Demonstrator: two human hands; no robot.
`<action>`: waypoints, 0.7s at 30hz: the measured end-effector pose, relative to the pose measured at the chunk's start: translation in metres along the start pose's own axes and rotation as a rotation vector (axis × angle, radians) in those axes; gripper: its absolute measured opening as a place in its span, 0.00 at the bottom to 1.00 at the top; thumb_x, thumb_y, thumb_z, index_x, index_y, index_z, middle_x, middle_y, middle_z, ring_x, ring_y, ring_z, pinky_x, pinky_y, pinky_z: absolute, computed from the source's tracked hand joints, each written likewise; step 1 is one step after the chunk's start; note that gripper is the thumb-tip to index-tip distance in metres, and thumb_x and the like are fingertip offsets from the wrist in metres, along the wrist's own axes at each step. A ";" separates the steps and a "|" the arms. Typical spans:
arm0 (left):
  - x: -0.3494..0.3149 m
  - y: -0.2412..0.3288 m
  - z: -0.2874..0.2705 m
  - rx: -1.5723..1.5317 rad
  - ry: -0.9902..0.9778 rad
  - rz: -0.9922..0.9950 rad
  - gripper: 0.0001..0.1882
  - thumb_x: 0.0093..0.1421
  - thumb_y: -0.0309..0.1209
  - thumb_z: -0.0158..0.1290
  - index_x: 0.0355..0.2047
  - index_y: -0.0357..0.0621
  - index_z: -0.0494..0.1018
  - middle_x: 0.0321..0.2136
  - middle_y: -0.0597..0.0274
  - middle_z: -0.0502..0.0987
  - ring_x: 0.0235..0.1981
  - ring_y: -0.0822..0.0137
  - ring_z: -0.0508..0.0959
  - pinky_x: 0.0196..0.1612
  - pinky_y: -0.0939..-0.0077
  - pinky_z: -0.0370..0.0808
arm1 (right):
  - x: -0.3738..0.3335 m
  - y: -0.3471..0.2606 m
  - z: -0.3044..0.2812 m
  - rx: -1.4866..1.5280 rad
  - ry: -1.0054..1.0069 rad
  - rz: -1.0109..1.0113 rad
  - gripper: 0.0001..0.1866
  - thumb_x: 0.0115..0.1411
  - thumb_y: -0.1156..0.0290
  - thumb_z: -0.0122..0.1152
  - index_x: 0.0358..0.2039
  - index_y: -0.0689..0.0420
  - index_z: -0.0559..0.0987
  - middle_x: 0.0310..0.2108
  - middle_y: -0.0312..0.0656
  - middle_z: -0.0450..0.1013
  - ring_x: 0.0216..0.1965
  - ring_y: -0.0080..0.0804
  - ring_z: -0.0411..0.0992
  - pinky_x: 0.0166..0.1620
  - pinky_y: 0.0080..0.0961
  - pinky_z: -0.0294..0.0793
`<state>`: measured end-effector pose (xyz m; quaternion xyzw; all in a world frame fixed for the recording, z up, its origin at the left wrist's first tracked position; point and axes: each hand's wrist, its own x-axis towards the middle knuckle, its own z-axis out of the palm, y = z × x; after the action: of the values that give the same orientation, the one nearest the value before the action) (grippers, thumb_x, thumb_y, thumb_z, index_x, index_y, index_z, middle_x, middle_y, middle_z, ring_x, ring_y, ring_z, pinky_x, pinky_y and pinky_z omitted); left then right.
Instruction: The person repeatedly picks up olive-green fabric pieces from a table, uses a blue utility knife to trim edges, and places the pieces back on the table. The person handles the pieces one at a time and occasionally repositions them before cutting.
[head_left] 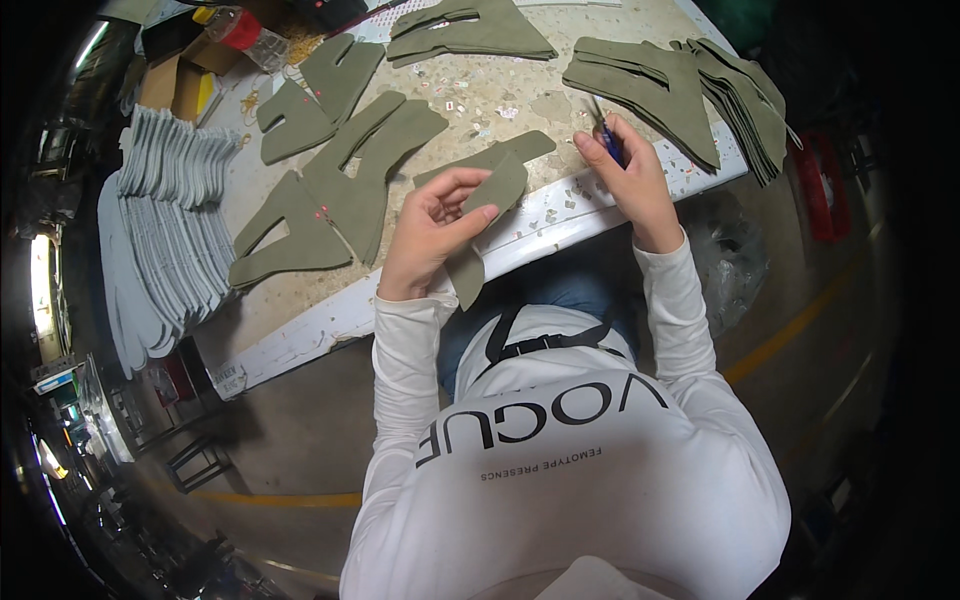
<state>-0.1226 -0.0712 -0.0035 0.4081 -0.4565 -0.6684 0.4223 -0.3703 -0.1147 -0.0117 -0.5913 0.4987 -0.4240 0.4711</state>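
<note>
My left hand (430,235) is closed on an olive-green cut piece (505,187), pinched between thumb and fingers above the table's front edge. Part of the same colour hangs below the palm; whether it belongs to that piece I cannot tell. Just beyond lies a flat olive strip (527,148). My right hand (635,180) is wrapped round small blue-handled snips (611,143), their thin metal tip pointing away from me. Left of my left hand, forked olive pieces (385,150) with slots lie spread on the table, some with small red marks.
Stacked olive pieces (640,85) rest at the far right, with another bundle (745,110) over the edge. Rows of light grey pieces (165,235) fill the left end. A red-labelled bottle (245,35) and a cardboard box (180,85) stand far left. Small scraps litter the tabletop (480,100).
</note>
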 end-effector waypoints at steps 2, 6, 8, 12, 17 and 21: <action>0.000 0.000 -0.001 0.004 -0.017 0.021 0.19 0.57 0.23 0.61 0.49 0.35 0.72 0.43 0.62 0.78 0.43 0.76 0.76 0.47 0.82 0.71 | 0.002 -0.006 0.005 0.130 -0.034 0.138 0.13 0.64 0.59 0.61 0.30 0.55 0.74 0.23 0.25 0.65 0.24 0.12 0.57 0.28 0.12 0.56; 0.002 0.002 0.001 0.076 -0.073 0.028 0.18 0.57 0.23 0.60 0.47 0.35 0.73 0.44 0.61 0.78 0.44 0.74 0.76 0.50 0.78 0.70 | -0.004 -0.013 0.020 0.318 -0.177 0.189 0.17 0.60 0.61 0.67 0.24 0.52 0.68 0.21 0.23 0.59 0.23 0.12 0.55 0.26 0.14 0.54; 0.002 0.005 0.006 0.123 -0.045 -0.011 0.19 0.55 0.24 0.61 0.47 0.34 0.73 0.43 0.59 0.78 0.44 0.70 0.77 0.51 0.77 0.70 | -0.004 -0.010 0.025 0.280 -0.217 0.085 0.18 0.58 0.63 0.68 0.24 0.52 0.66 0.20 0.23 0.58 0.23 0.12 0.54 0.26 0.13 0.53; -0.014 0.004 0.023 0.775 0.298 0.283 0.21 0.50 0.29 0.65 0.44 0.36 0.74 0.41 0.54 0.75 0.43 0.58 0.76 0.49 0.69 0.70 | -0.010 0.000 0.009 0.123 -0.134 0.098 0.16 0.55 0.67 0.70 0.25 0.54 0.67 0.20 0.24 0.59 0.22 0.11 0.54 0.24 0.14 0.52; -0.049 -0.004 0.022 1.297 0.711 0.071 0.19 0.47 0.33 0.67 0.38 0.42 0.75 0.42 0.55 0.71 0.44 0.51 0.72 0.45 0.60 0.70 | -0.012 0.009 -0.008 -0.470 0.129 -0.157 0.14 0.53 0.65 0.69 0.29 0.59 0.73 0.22 0.44 0.71 0.20 0.37 0.68 0.27 0.28 0.67; -0.053 -0.016 0.027 1.116 0.630 0.184 0.20 0.48 0.29 0.65 0.41 0.39 0.72 0.37 0.56 0.74 0.36 0.58 0.75 0.40 0.64 0.73 | 0.000 0.010 -0.011 -0.588 0.264 -0.277 0.13 0.54 0.66 0.67 0.33 0.59 0.75 0.29 0.46 0.73 0.28 0.46 0.73 0.33 0.34 0.71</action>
<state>-0.1347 -0.0111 -0.0033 0.7019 -0.6227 -0.1401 0.3160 -0.3834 -0.1165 -0.0192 -0.7038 0.5710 -0.3951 0.1502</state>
